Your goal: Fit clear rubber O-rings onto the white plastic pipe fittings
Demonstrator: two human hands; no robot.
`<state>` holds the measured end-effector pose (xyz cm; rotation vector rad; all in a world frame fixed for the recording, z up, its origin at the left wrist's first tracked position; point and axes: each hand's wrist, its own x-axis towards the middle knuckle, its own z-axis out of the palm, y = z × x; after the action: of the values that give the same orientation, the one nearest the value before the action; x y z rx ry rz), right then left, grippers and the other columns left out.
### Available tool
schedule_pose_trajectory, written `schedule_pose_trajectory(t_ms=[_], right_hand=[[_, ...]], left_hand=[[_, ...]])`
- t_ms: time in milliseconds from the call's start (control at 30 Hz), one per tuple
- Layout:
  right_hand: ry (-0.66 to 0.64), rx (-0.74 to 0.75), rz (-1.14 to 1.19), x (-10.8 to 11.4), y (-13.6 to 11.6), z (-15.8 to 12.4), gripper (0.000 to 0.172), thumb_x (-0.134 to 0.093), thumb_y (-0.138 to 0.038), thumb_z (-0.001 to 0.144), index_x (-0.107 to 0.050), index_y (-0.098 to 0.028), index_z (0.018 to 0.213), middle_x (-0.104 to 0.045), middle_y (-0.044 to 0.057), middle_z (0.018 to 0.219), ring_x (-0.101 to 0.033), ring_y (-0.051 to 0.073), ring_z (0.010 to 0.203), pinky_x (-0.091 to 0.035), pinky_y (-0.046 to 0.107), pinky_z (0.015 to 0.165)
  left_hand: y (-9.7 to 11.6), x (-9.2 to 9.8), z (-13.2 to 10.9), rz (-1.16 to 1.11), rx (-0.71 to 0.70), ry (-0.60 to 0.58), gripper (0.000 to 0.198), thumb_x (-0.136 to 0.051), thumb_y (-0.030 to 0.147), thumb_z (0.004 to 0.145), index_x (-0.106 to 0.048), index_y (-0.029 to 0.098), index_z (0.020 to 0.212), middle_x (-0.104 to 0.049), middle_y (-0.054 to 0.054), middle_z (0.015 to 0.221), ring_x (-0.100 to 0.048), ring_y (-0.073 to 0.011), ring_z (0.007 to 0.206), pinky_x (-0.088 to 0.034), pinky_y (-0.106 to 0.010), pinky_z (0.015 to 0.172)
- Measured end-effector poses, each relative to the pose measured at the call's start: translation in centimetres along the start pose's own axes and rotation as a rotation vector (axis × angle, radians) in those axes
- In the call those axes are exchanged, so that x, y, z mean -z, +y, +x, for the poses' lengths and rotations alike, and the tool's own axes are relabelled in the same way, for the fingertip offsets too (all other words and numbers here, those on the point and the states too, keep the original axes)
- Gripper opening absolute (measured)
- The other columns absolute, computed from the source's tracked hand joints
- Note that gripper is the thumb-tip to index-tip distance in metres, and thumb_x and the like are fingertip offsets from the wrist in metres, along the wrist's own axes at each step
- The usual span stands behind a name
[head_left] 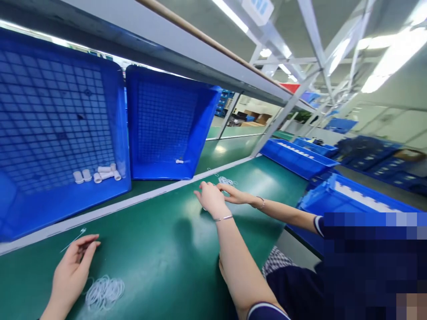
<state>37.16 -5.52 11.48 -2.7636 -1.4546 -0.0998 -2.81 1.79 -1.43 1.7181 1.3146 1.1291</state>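
My left hand (71, 271) is at the lower left over the green table, fingers curled, thumb and forefinger slightly apart with nothing visible between them. A pile of thin whitish rings (104, 292) lies right of it. Just beyond the fingers is a thin strand with a small pale end (83, 231). What seems to be my right hand (223, 269) shows only as a sliver behind a co-worker's forearm; its fingers are hidden. The co-worker's two hands meet farther up the table, near a second ring pile (225, 181).
Two tilted blue bins (66, 202) (163, 171) stand behind the table's pale edge strip, with white cylindrical parts (106, 172) inside. A co-worker's braceleted arms (240, 262) (287, 213) reach in from the right. More blue bins (293, 158) stand at right; a shelf beam (187, 49) crosses overhead.
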Motion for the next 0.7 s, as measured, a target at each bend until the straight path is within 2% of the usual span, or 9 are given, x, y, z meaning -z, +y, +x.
schedule_pose_trajectory(t_ms=[100,167,267,367,433,533,600,700], right_hand=[[-0.033,0.146,0.057,-0.2,-3.9,5.8,0.029,-0.04,-0.034,0.096,-0.053,-0.02,0.118,-0.058,0.013,0.114,-0.059,0.024,0.102,-0.045,0.032,0.086],[-0.076,0.165,0.062,-0.9,-6.0,10.6,0.031,-0.042,-0.026,0.094,-0.051,-0.019,0.123,-0.053,0.015,0.123,-0.055,0.026,0.109,-0.044,0.034,0.088],[-0.099,0.143,0.056,-2.5,-7.6,17.2,0.039,-0.039,-0.014,0.091,-0.048,-0.012,0.129,-0.045,0.022,0.132,-0.047,0.03,0.12,-0.043,0.039,0.092],[-0.113,0.101,0.066,-4.3,-7.7,21.7,0.041,-0.035,-0.012,0.092,-0.048,-0.007,0.13,-0.046,0.024,0.131,-0.046,0.031,0.12,-0.042,0.043,0.094],[-0.104,0.076,0.075,-5.6,-7.5,23.4,0.042,-0.034,-0.011,0.092,-0.048,-0.006,0.13,-0.046,0.024,0.13,-0.045,0.031,0.12,-0.041,0.042,0.095],[-0.062,0.057,0.082,-6.8,-7.2,24.4,0.042,-0.031,-0.009,0.091,-0.05,-0.007,0.129,-0.045,0.025,0.13,-0.042,0.032,0.123,-0.041,0.042,0.094],[-0.04,0.065,0.082,-7.1,-7.0,24.5,0.04,-0.032,-0.009,0.09,-0.053,-0.006,0.124,-0.047,0.026,0.126,-0.043,0.032,0.121,-0.041,0.043,0.093],[-0.025,0.12,0.087,-6.8,-7.1,23.9,0.036,-0.039,-0.014,0.09,-0.053,-0.004,0.121,-0.049,0.026,0.122,-0.048,0.031,0.113,-0.041,0.04,0.091]], left_hand=[[0.6,0.0,1.0,0.034,0.012,0.003,0.04,-0.055,0.055,0.081,-0.061,0.023,0.104,-0.069,-0.007,0.105,-0.067,-0.0258,0.093,-0.052,-0.043,0.088],[1.3,0.3,2.8,0.104,-0.065,0.013,0.037,-0.054,0.052,0.082,-0.062,0.022,0.102,-0.066,-0.008,0.107,-0.065,-0.0251,0.093,-0.052,-0.042,0.087],[2.0,0.9,7.3,0.252,-0.221,-0.049,0.031,-0.05,0.046,0.085,-0.064,0.02,0.097,-0.063,-0.01,0.108,-0.06,-0.0255,0.099,-0.053,-0.039,0.085],[2.0,1.4,13.1,0.487,-0.297,-0.077,0.029,-0.046,0.034,0.086,-0.065,0.018,0.103,-0.062,-0.012,0.108,-0.056,-0.0273,0.105,-0.046,-0.045,0.095],[2.0,0.9,16.7,0.641,-0.295,-0.125,0.034,-0.044,0.023,0.086,-0.063,0.018,0.113,-0.06,-0.013,0.113,-0.055,-0.0283,0.108,-0.042,-0.047,0.1],[2.3,-1.3,21.0,0.742,-0.232,-0.205,0.04,-0.045,0.015,0.084,-0.06,0.015,0.122,-0.057,-0.018,0.118,-0.054,-0.0308,0.111,-0.04,-0.046,0.099],[2.4,-3.0,22.7,0.736,-0.186,-0.214,0.037,-0.048,0.016,0.085,-0.06,0.011,0.119,-0.058,-0.02,0.111,-0.056,-0.0321,0.107,-0.042,-0.045,0.096],[2.2,-4.6,23.7,0.707,-0.095,-0.171,0.032,-0.049,0.013,0.084,-0.06,0.008,0.113,-0.058,-0.02,0.104,-0.057,-0.0329,0.102,-0.042,-0.044,0.091]])
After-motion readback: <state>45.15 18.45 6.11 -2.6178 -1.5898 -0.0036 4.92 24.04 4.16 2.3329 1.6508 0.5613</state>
